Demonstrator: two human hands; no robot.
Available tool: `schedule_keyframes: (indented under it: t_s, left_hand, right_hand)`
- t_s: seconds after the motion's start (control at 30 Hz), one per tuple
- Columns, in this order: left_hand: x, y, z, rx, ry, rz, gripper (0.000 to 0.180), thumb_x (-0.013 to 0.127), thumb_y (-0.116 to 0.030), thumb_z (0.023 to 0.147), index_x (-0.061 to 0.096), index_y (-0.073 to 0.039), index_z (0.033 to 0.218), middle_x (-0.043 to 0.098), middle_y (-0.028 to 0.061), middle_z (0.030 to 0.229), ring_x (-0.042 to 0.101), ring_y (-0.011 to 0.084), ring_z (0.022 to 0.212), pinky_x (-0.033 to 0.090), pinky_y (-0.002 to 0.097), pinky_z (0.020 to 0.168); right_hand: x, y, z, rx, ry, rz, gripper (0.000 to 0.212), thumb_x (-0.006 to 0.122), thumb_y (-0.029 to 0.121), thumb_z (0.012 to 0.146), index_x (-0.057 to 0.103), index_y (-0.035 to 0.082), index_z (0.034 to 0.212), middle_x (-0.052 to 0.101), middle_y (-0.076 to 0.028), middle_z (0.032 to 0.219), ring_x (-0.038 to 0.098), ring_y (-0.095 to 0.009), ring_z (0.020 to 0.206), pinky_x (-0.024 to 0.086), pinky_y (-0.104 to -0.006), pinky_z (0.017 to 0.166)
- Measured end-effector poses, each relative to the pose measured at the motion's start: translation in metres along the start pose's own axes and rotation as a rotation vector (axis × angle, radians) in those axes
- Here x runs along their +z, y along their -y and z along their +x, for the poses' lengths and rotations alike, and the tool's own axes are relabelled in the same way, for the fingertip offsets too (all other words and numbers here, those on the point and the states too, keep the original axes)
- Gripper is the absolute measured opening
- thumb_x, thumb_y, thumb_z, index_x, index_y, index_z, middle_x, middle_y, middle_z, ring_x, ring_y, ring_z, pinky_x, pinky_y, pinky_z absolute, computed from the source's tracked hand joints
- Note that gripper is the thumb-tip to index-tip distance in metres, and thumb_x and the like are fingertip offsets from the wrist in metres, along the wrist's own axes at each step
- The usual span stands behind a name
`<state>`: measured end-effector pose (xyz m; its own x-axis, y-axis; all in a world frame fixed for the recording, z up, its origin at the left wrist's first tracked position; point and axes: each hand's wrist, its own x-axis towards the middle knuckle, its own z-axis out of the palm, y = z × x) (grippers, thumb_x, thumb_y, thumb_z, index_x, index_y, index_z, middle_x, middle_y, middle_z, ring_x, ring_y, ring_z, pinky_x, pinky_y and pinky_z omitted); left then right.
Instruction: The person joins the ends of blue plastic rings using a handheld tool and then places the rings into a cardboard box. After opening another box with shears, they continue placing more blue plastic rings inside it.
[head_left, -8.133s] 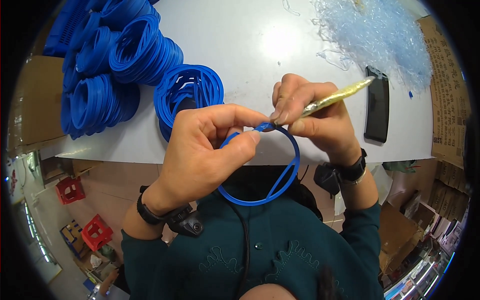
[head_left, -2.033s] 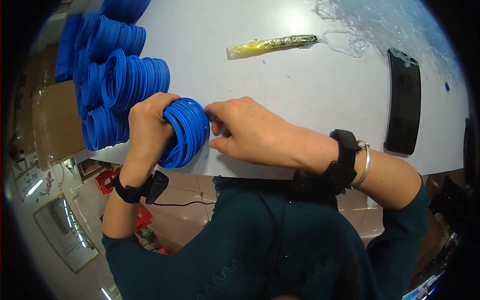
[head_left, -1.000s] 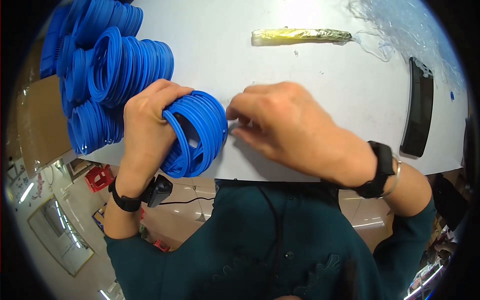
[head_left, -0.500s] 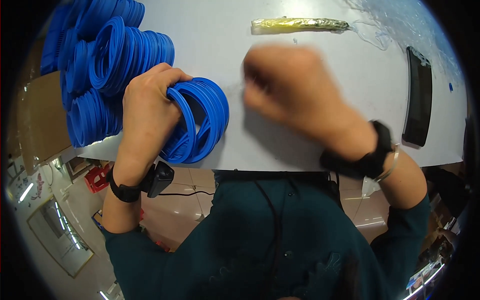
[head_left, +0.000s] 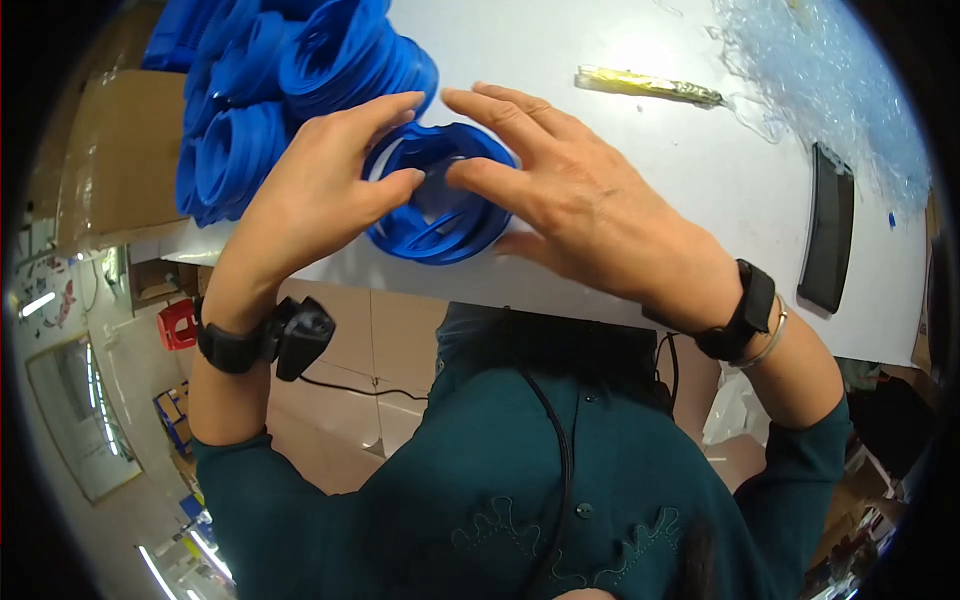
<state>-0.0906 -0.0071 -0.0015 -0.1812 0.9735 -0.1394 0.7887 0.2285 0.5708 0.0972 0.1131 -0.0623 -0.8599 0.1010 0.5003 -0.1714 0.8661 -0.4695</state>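
A short stack of blue plastic rings (head_left: 450, 247) is on the white table near its front edge, its round opening facing up toward me. My left hand (head_left: 325, 180) is at the stack's left side, fingers and thumb apart, the thumb reaching over the opening. From the right comes my right hand (head_left: 590, 195), also with spread fingers, its thumb over the opening and its other fingers around the far and right rim. The hands hide parts of the rim, so firm contact is hard to judge. More stacked blue rings (head_left: 365, 65) lie just beyond my left hand.
A cardboard box (head_left: 125, 150) stands at the table's left. Toward the back lies a narrow yellow wrapped packet (head_left: 645, 84). Crumpled clear plastic film (head_left: 840, 90) covers the far right, with a black phone-like slab (head_left: 827, 230) below it on the white table (head_left: 720, 210).
My right hand has come left to the rings. My left hand has loosened from its grip on the rim. The rings have turned from lying tilted to opening upward, and the view has shifted.
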Motion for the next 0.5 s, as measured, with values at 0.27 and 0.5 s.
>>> schedule_keyframes:
  t_s: [0.27,0.5]
  left_hand:
    - [0.024,0.034,-0.058,-0.065,-0.078,-0.447,0.088,0.082,-0.019,0.07,0.033,0.001,0.141,0.044,0.0231,0.137,0.046,0.0314,0.126,0.036,0.0399,0.106]
    - [0.055,0.047,-0.061,0.014,-0.201,-0.436,0.101,0.083,-0.01,0.065,0.023,0.002,0.144,0.049,0.0226,0.131,0.046,0.0341,0.124,0.039,0.0393,0.103]
  right_hand:
    - [-0.008,-0.002,0.022,0.031,0.388,-0.094,0.06,0.082,0.008,0.062,0.054,0.014,0.115,0.039,-0.016,0.14,0.049,-0.036,0.12,0.05,-0.0397,0.096]
    - [0.014,0.008,0.005,0.309,0.03,0.156,0.09,0.083,0.007,0.065,0.034,0.013,0.141,0.048,-0.019,0.131,0.059,-0.036,0.108,0.052,-0.0369,0.09]
